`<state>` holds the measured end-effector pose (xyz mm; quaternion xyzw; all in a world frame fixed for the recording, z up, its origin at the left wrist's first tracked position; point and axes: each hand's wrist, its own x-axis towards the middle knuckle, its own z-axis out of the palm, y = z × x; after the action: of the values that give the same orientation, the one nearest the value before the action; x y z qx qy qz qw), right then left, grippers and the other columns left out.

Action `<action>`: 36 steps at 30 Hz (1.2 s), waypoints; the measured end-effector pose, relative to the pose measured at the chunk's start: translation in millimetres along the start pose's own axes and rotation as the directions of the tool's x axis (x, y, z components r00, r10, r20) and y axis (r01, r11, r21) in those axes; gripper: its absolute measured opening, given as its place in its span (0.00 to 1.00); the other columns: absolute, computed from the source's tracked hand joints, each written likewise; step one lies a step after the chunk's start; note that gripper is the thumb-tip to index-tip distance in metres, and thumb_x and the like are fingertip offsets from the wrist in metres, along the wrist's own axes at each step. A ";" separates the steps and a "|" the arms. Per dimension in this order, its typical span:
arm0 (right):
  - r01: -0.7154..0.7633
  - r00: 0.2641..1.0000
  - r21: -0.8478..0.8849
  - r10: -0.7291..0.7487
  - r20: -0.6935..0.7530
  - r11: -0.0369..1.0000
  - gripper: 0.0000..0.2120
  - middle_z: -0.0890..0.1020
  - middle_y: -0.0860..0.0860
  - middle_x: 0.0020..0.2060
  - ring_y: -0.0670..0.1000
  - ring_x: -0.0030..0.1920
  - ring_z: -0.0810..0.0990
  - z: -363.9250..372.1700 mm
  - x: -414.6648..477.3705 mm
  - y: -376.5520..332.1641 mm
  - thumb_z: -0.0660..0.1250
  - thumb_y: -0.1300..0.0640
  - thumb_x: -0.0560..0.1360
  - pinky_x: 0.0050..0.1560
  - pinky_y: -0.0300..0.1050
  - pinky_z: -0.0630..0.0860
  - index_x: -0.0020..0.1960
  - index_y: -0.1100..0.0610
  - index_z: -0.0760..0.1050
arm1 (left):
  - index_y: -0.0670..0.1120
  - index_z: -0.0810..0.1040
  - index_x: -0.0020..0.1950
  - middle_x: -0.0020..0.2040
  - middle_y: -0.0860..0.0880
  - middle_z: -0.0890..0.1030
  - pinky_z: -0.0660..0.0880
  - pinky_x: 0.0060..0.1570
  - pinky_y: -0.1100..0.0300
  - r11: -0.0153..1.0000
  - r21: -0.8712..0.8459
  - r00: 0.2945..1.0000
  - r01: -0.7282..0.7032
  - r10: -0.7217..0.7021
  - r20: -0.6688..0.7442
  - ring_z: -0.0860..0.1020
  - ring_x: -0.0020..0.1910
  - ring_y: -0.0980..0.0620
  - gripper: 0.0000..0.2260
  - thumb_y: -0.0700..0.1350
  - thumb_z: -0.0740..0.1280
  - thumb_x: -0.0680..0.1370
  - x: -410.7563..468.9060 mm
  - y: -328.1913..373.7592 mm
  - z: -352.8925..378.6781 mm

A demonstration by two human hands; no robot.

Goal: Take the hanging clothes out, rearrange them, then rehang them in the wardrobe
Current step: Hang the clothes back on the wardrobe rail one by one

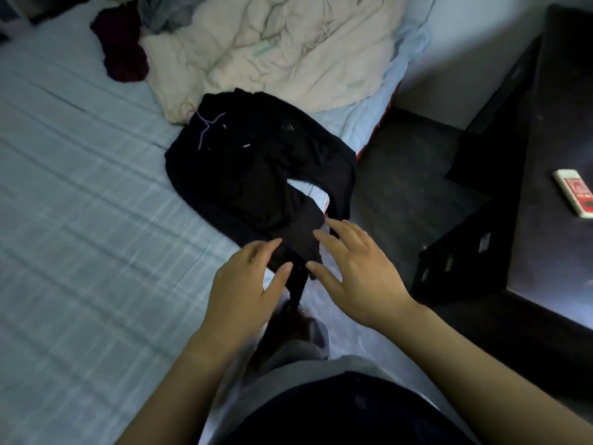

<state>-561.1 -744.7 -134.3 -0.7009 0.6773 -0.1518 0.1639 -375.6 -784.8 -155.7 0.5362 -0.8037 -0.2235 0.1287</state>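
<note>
Closest in, the person's torso (pixel 337 412) fills the bottom edge in dark and grey cloth; just beyond it both hands reach over the near end of the black clothes (pixel 256 162), which lie heaped on the bed (pixel 80 187) close to its right edge; the left hand (pixel 247 284) has relaxed, fairly straight fingers, and the right hand (pixel 353 274) is spread wide; neither closes round anything, though the fingertips sit at or on a narrow tail of dark fabric that runs between them towards the body; blur hides whether they press it. A purple hanger (pixel 208 123) lies at the pile's far end, against a cream duvet (pixel 288 49); a maroon garment (pixel 123 49) lies far left; a dark table (pixel 552 220) on the right carries a white and red box (pixel 576 192). No wardrobe is in view, so rehanging looks some way off. Risks, as I judge them: a tug on the near tail could drag the whole tangled heap, pull the hanger out of its garment, or slide the clothes off the right edge onto the floor.
</note>
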 end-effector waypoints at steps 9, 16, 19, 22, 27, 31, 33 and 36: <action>0.085 0.996 0.000 -0.085 0.009 0.996 0.31 0.70 0.56 0.68 0.59 0.70 0.65 -44.1 233.3 31.2 0.48 0.38 0.75 0.67 0.61 0.66 0.69 0.57 0.69 | 0.51 0.68 0.70 0.66 0.50 0.73 0.71 0.60 0.50 0.999 0.049 0.999 -0.008 0.010 -0.034 0.72 0.63 0.51 0.30 0.64 0.47 0.75 235.1 -38.4 -59.5; 0.263 0.928 0.002 -0.253 0.275 0.965 0.33 0.68 0.54 0.70 0.55 0.71 0.64 -12.9 392.0 54.9 0.47 0.36 0.74 0.68 0.58 0.64 0.70 0.54 0.67 | 0.52 0.67 0.71 0.66 0.52 0.72 0.72 0.56 0.56 0.964 0.044 0.965 0.262 -0.262 0.001 0.73 0.62 0.52 0.34 0.67 0.43 0.73 315.4 -114.1 -55.6; 0.407 0.834 0.044 -0.391 0.390 0.913 0.28 0.68 0.54 0.69 0.55 0.70 0.64 3.5 478.9 57.4 0.52 0.39 0.77 0.69 0.57 0.64 0.70 0.55 0.67 | 0.52 0.66 0.72 0.66 0.51 0.72 0.73 0.56 0.55 0.928 0.016 0.928 0.373 -0.373 0.004 0.72 0.62 0.52 0.34 0.67 0.42 0.72 352.5 -142.0 -60.1; 0.521 0.726 0.075 -0.487 0.485 0.850 0.27 0.71 0.55 0.67 0.56 0.67 0.68 33.5 564.2 62.1 0.55 0.40 0.77 0.67 0.56 0.67 0.69 0.56 0.69 | 0.52 0.66 0.71 0.67 0.51 0.72 0.72 0.58 0.54 0.847 -0.072 0.850 0.527 -0.524 0.058 0.72 0.63 0.51 0.37 0.69 0.42 0.70 385.5 -174.3 -58.6; 0.685 0.539 0.014 -0.519 0.663 0.729 0.25 0.69 0.57 0.68 0.59 0.69 0.66 110.5 688.1 71.9 0.62 0.46 0.77 0.66 0.58 0.66 0.70 0.57 0.66 | 0.51 0.69 0.69 0.62 0.49 0.75 0.72 0.56 0.54 0.670 -0.148 0.686 0.727 -0.711 0.155 0.73 0.60 0.51 0.29 0.65 0.49 0.76 436.0 -238.4 -26.4; 0.721 0.526 -0.097 -0.450 0.722 0.686 0.28 0.63 0.55 0.72 0.57 0.71 0.60 166.1 746.5 74.1 0.61 0.46 0.77 0.68 0.55 0.63 0.73 0.55 0.60 | 0.50 0.71 0.67 0.61 0.48 0.75 0.73 0.57 0.51 0.586 -0.171 0.606 0.792 -0.789 0.100 0.74 0.59 0.49 0.18 0.54 0.58 0.80 468.0 -282.7 14.2; 0.711 0.544 -0.163 -0.388 0.744 0.684 0.30 0.61 0.54 0.72 0.57 0.72 0.60 187.6 764.5 78.5 0.62 0.45 0.77 0.68 0.55 0.63 0.74 0.55 0.58 | 0.49 0.71 0.67 0.62 0.48 0.74 0.73 0.56 0.50 0.578 -0.163 0.592 0.799 -0.805 0.046 0.73 0.60 0.48 0.17 0.53 0.60 0.80 480.8 -302.2 30.8; 0.767 0.567 -0.254 -0.438 0.697 0.589 0.32 0.71 0.55 0.65 0.59 0.65 0.69 205.4 774.8 84.4 0.71 0.44 0.71 0.60 0.57 0.69 0.70 0.56 0.67 | 0.48 0.71 0.68 0.65 0.47 0.72 0.73 0.56 0.47 0.553 -0.133 0.554 0.823 -0.832 -0.029 0.71 0.63 0.46 0.19 0.52 0.63 0.78 491.6 -326.1 50.7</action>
<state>-519.6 -1516.4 -363.0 -0.9224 0.3118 0.2095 0.0895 -328.5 -1331.6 -378.0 0.8529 -0.4378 -0.2753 0.0716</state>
